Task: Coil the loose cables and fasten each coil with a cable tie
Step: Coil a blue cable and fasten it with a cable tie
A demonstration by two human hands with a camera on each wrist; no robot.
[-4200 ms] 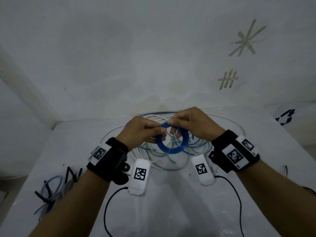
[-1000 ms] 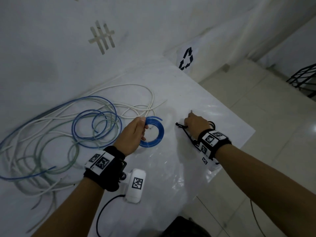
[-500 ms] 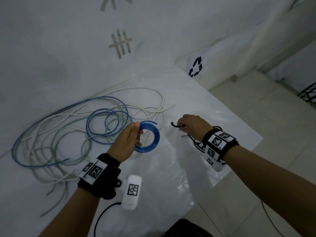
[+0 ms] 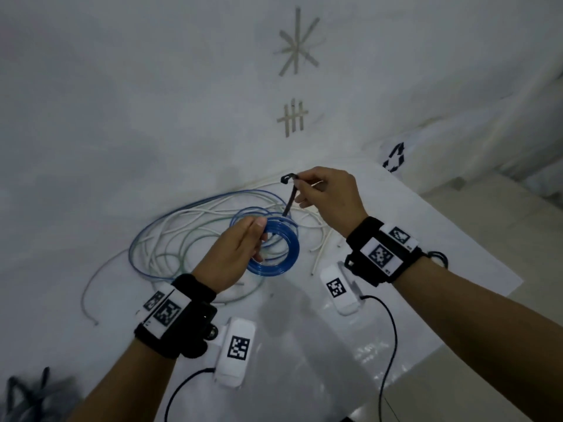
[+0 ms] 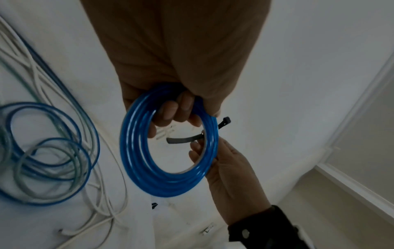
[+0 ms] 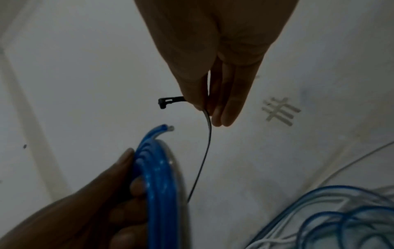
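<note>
My left hand (image 4: 243,242) grips a tight blue cable coil (image 4: 275,260) upright above the table; the coil (image 5: 168,178) is held at its top edge, fingers through the ring. My right hand (image 4: 316,190) pinches a black cable tie (image 4: 289,199) near its head, just above and right of the coil. The tie's tail (image 5: 183,140) pokes through the ring's opening. In the right wrist view the tie (image 6: 205,148) hangs down beside the coil (image 6: 157,185), whose free cable end sticks up.
A loose tangle of blue, white and green cables (image 4: 189,236) lies on the white table (image 4: 304,330) behind the hands. A dark blurred bundle (image 4: 30,397) sits at the lower left. The table's right edge (image 4: 487,315) drops to a tiled floor.
My right hand has lifted the black tie off the table's right side and carried it to the coil. The left hand raised the coil; the view swung back left.
</note>
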